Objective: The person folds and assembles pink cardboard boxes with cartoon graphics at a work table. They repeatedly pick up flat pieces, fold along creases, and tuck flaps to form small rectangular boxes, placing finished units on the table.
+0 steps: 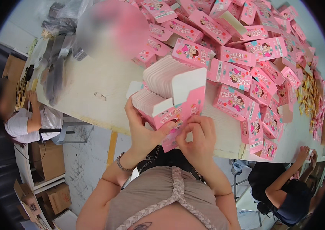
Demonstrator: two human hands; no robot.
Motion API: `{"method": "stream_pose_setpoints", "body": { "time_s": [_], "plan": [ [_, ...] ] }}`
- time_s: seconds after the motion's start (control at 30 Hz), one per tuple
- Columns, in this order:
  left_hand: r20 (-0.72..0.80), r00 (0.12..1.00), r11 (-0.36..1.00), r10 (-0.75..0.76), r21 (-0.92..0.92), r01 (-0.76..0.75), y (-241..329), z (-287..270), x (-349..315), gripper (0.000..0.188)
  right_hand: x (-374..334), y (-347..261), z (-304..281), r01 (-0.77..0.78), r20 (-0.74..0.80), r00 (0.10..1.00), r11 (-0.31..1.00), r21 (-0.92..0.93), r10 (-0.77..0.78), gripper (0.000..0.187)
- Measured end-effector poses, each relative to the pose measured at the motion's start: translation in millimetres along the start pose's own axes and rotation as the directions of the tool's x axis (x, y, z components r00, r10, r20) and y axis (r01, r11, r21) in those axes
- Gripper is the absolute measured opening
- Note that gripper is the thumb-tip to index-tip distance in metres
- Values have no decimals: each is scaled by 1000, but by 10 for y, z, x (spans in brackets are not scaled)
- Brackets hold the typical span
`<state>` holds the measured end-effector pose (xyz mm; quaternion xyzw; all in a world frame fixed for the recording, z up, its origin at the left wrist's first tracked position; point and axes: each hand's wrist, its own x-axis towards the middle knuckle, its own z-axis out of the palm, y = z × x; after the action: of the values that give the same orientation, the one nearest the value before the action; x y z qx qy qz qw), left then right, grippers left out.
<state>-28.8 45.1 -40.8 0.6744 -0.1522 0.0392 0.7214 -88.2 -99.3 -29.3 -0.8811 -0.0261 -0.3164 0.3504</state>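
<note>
A thick stack of flattened pink cartons [158,82], white flaps fanned upward, is held in front of my body above the table's near edge. My left hand [144,132] is closed around its left side, thumb across the printed front and fingers behind. My right hand [200,136] has its fingers curled, thumb and forefinger together at the lower right edge of the front carton [187,111]. The carton's lower end points down between my hands. Past the stack, a big heap of opened-up pink boxes [233,73] covers the table's right side.
The pale table [89,92] carries grey plastic wrapping [55,53] at the left and gold sachets [310,92] at the far right. A seated person [28,119] is at left, another person [285,191] at lower right. Brown cardboard boxes [49,161] fill a shelf at left.
</note>
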Motion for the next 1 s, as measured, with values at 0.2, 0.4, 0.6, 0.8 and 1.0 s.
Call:
{"method": "stream_pose_setpoints", "body": {
  "time_s": [0.2, 0.4, 0.6, 0.8, 1.0],
  "plan": [
    [1, 930, 819, -367, -474, 324, -44, -214, 234, 67, -197, 126, -574, -777, 719, 592, 493, 390, 364, 14],
    [408, 787, 777, -464, -240, 582, -59, -404, 267, 62, -337, 587, -896, -429, 102, 881, 690, 583, 462, 13],
    [681, 473, 802, -560, 590, 100, 448, 12, 163, 99, 812, 470, -1110, -305, 104, 942, 688, 658, 319, 7],
    [467, 718, 811, -517, -3, 585, 379, -372, 154, 104, 4, 719, -1453, -672, 667, 736, 239, 701, 112, 22],
    [559, 566, 585, -606, -169, 793, -75, -303, 153, 101, -2469, 990, -1102, -544, 820, 107, 723, -426, 563, 20]
  ]
}}
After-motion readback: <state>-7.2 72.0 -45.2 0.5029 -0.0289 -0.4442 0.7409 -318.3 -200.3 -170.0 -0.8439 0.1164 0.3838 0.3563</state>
